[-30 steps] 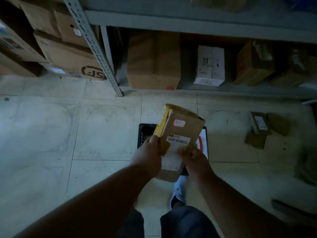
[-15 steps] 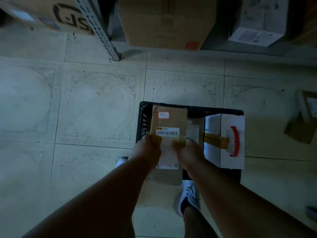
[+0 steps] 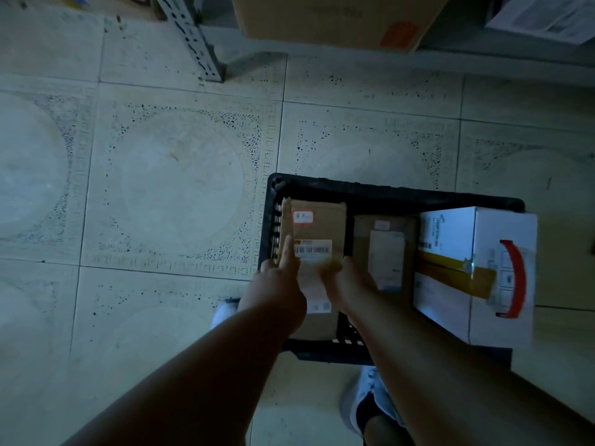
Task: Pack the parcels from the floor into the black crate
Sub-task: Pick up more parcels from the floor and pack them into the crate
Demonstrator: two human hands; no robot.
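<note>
Brown parcel (image 3: 317, 239) now sits lower, inside the black crate (image 3: 386, 191); left hand (image 3: 273, 291) and right hand (image 3: 349, 284) still pinch it, nearly placed.

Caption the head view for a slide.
Both hands lower a brown parcel into the black crate, beside another brown parcel and a white box.

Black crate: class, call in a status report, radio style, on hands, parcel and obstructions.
Left hand and right hand on brown parcel. Parcel inside black crate, left end. Flat parcel and white box alongside, not blocking.
</note>
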